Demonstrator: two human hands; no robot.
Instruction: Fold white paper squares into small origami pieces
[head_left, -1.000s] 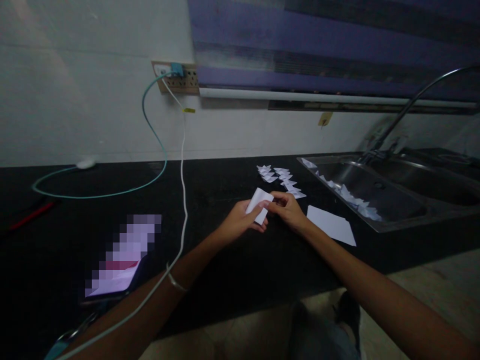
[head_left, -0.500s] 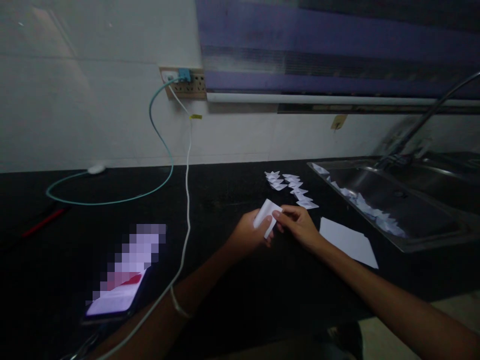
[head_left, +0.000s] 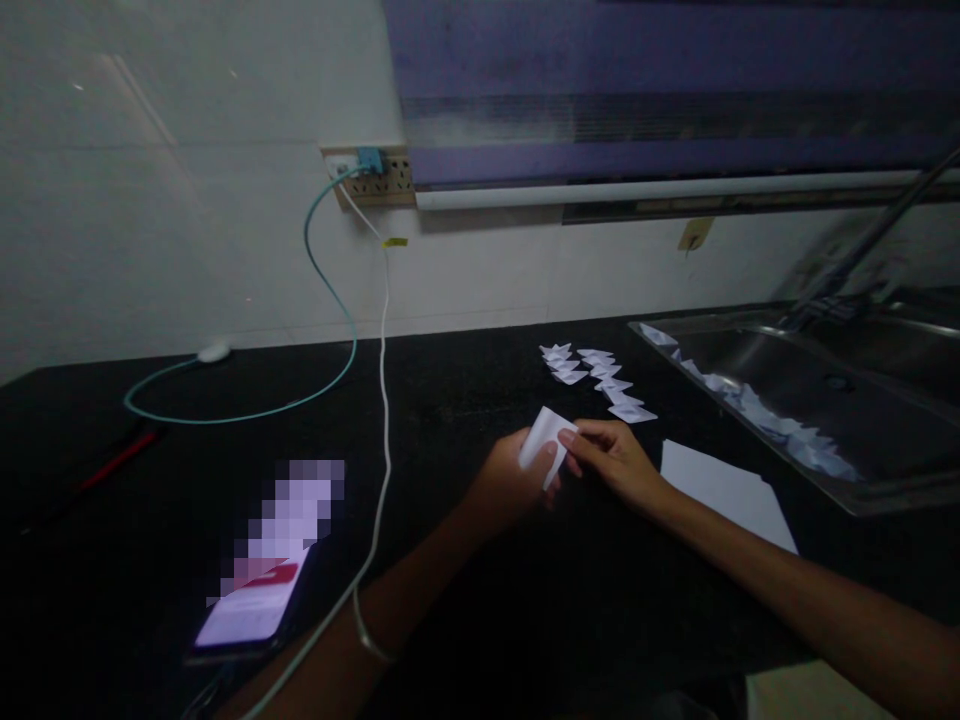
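A small folded sheet of white paper [head_left: 541, 437] is held between both hands above the dark counter. My left hand [head_left: 510, 475] grips it from the left, thumb across its face and fingers behind. With thumb and fingers, my right hand [head_left: 611, 455] pinches its right edge. Beyond the hands stand two rows of folded paper boats [head_left: 611, 383]. A stack of blank white sheets [head_left: 724, 495] lies just right of my right hand, partly behind the forearm.
More folded paper pieces [head_left: 772, 420] line the rim of a steel sink [head_left: 847, 505] at right. A lit phone [head_left: 255, 600] lies at left. A white cable [head_left: 385, 400] runs over my left forearm from a wall socket [head_left: 382, 185]. A teal cable [head_left: 247, 418] loops behind.
The view has shifted, so counter things sit differently in the picture. Both hands keep hold of the folded paper, with only slight finger movement.
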